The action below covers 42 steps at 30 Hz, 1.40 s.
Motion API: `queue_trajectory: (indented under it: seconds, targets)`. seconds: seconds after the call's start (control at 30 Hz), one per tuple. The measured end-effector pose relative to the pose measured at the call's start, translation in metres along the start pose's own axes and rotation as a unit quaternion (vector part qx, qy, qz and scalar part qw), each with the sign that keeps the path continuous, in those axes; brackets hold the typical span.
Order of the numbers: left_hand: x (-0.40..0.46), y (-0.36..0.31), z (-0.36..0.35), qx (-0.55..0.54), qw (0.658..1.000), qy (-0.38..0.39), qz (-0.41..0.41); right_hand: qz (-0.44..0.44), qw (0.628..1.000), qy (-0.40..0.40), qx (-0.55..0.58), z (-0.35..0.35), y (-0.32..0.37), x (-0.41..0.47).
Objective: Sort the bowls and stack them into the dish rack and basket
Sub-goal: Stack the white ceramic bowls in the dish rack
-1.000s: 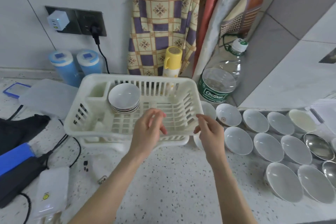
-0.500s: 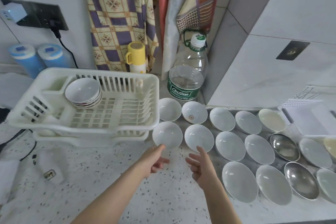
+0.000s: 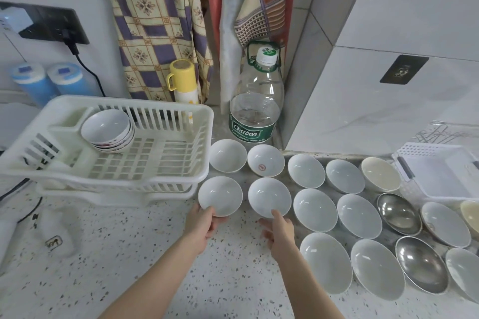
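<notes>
Early stage: small bowl stack (image 3: 108,130) in white slatted plastic dish rack (image 3: 166,176); many on speckled table (image 3: 129,254). Left hand (image 3: 201,225) fingers grip white bowl (image 3: 220,195); right hand (image 3: 278,233) fingers touch neighbouring white bowl (image 3: 269,197), grasp undetermined.

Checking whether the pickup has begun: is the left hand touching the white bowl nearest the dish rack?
Touching. The head view shows the left hand with fingers curled around the near rim of the white bowl.

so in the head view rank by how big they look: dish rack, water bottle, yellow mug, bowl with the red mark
1. dish rack
2. water bottle
3. and 4. yellow mug, bowl with the red mark: look alike in size, and the mug stands farther back, so unranked.
</notes>
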<state>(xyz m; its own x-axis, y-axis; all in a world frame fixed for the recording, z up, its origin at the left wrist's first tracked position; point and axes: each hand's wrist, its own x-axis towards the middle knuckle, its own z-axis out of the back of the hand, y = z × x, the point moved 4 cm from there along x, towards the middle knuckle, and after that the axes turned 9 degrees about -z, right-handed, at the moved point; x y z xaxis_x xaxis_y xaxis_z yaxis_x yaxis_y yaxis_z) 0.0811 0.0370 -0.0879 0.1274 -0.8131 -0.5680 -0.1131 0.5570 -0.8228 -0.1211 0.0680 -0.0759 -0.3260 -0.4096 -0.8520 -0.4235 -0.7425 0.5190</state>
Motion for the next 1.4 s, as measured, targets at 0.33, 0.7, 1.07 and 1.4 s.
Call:
queue_trajectory:
  seconds: [0.33,0.7,1.07,1.4]
  targets:
    - [-0.044,-0.011,0.034,0.063,0.996,0.068,-0.012,0.068,0.994,-0.079,0.035,-0.006,-0.005,-0.005]
    - [-0.075,-0.086,0.079,0.041,0.978,0.179,-0.096,0.193,0.961,-0.155,0.124,-0.032,-0.007,-0.07]
    - [-0.039,-0.143,0.215,-0.103,0.981,0.03,-0.162,0.324,0.939,-0.048,0.109,-0.142,0.027,-0.153]
    - [0.004,-0.184,0.322,-0.181,0.961,-0.069,-0.198,0.355,0.934,0.013,-0.033,-0.272,0.042,-0.175]
